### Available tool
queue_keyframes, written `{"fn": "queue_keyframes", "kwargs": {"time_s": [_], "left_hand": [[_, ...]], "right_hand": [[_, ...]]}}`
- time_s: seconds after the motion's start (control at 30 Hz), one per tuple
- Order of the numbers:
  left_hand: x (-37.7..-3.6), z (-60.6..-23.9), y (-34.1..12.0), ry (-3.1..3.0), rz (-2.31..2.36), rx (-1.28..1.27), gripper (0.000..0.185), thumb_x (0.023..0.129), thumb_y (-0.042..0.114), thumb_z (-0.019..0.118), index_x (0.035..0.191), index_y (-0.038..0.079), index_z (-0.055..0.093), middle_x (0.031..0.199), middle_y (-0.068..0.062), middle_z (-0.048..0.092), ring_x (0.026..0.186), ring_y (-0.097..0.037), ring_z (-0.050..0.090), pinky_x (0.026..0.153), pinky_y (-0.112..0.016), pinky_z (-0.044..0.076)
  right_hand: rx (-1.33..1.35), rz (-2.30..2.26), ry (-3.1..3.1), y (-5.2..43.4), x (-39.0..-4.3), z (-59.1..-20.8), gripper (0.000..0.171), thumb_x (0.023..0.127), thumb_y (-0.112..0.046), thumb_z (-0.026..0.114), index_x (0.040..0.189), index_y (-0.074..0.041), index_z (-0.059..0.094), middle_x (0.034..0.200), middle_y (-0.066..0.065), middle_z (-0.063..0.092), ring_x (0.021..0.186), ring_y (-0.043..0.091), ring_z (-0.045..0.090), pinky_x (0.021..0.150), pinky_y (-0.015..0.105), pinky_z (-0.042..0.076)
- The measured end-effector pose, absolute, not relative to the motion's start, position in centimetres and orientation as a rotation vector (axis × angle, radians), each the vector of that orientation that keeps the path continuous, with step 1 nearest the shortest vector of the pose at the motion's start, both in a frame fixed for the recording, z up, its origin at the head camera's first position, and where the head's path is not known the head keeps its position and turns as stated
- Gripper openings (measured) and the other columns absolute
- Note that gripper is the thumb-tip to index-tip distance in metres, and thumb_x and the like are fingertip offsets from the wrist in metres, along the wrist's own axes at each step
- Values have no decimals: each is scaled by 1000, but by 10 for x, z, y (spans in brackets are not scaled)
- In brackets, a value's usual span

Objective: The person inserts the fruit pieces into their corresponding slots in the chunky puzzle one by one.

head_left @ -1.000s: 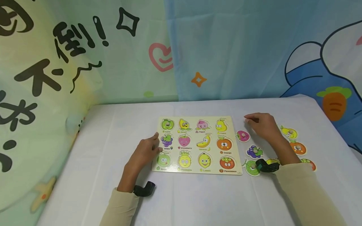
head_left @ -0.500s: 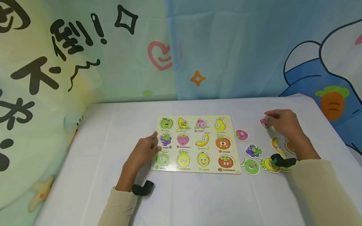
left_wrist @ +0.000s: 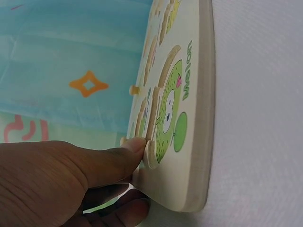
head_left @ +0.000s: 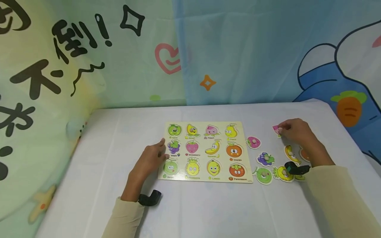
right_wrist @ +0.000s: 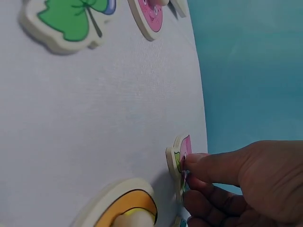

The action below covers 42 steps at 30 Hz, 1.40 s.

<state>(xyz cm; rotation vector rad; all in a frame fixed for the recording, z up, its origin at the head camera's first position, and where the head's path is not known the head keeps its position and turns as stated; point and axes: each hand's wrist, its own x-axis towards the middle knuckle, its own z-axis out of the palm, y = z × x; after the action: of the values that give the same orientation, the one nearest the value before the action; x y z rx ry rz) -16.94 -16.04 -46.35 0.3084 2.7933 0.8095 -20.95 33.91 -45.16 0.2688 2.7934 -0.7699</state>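
Observation:
A cream wooden puzzle board (head_left: 225, 162) with rows of cartoon fruit lies in the middle of the white table. My left hand (head_left: 150, 158) holds its left edge. The left wrist view has the thumb (left_wrist: 135, 145) on top beside the melon picture (left_wrist: 170, 113), fingers bent at the edge. To the right of the board, my right hand (head_left: 297, 132) pinches a pink and green peach piece (head_left: 276, 129) between thumb and fingers. Seen from the right wrist, this peach piece stands tilted close to the cloth, its middle covered by the fingertips.
Loose pieces lie right of the board: a strawberry (head_left: 253, 142), grapes (head_left: 266, 159), a melon (head_left: 264, 176), a pineapple (head_left: 283, 174) and a banana (head_left: 289, 152). The right forearm hides others. A printed curtain (head_left: 238, 59) stands behind the table.
My right hand has moved right, from above the board's upper right corner to the peach piece, and now pinches it. The left hand stays at the board's edge.

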Motion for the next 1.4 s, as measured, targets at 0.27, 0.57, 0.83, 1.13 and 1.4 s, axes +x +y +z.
{"fn": "queue_keyframes", "kwargs": {"time_s": [0.27,0.57,0.83,1.13,1.4], "left_hand": [[-170,-463,-160,2779,829,272,57,90,15,72,140,2,48,151,-7,36,136,-28,37,104,-43,37],[-169,-463,-160,2785,836,272,56,90,14,72,140,2,49,151,-8,37,136,-29,37,104,-43,38],[-168,-461,-160,2771,853,252,58,90,15,71,141,2,47,151,-7,36,136,-29,37,102,-43,41],[-168,-462,-160,2770,865,255,58,90,15,71,141,1,47,151,-7,36,137,-28,36,104,-43,38],[-168,-462,-160,2777,840,270,57,90,15,71,140,2,47,150,-7,37,136,-28,37,93,-37,46]], "right_hand": [[276,-668,2792,336,-219,-449,30,97,-13,58,113,13,60,103,28,58,94,42,52,83,56,45],[270,-684,2869,325,-218,-443,32,98,-18,59,109,13,58,99,27,57,89,40,49,76,52,46],[218,-755,2903,309,-218,-436,31,97,-16,58,108,12,54,96,26,55,87,39,49,72,47,47],[164,-906,2928,289,-223,-433,32,100,-22,55,113,7,53,101,23,55,89,36,50,71,43,46],[107,-1061,2883,268,-232,-436,35,100,-29,56,115,2,53,106,21,56,92,33,52,71,40,48]]}}
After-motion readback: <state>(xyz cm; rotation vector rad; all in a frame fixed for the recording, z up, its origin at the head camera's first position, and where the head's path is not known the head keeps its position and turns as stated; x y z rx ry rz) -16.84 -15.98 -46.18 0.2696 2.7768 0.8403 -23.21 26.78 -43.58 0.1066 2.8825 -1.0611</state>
